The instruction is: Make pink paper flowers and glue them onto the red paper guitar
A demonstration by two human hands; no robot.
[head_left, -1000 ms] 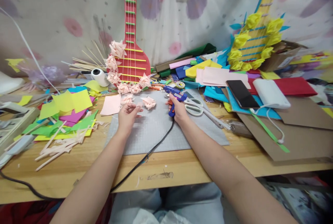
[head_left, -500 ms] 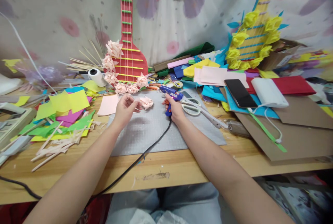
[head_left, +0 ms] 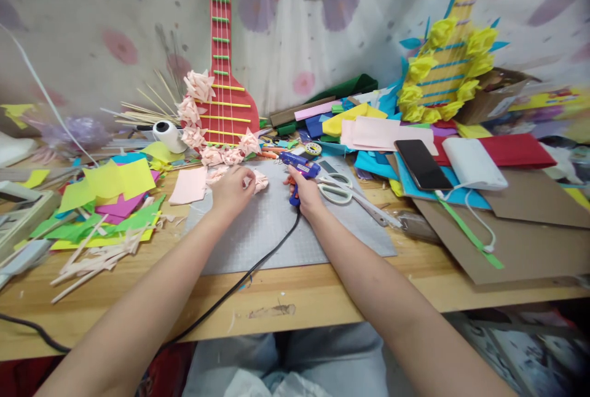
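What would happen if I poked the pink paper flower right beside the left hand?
The flower would probably squash or bend, since its petals look like folded paper. It seems small next to the left hand, so it's likely light and easy to push. Its bumpy, uneven shape suggests it might slide on the mat more than roll.

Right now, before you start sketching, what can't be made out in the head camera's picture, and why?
All in the head view:
- Whether the left hand holds anything: its own fingers hide it.
- Part of the pink paper flower: behind that hand.
- Part of the blue glue gun: covered by the right hand.
- Top of the yellow paper guitar: cut off by the upper edge.
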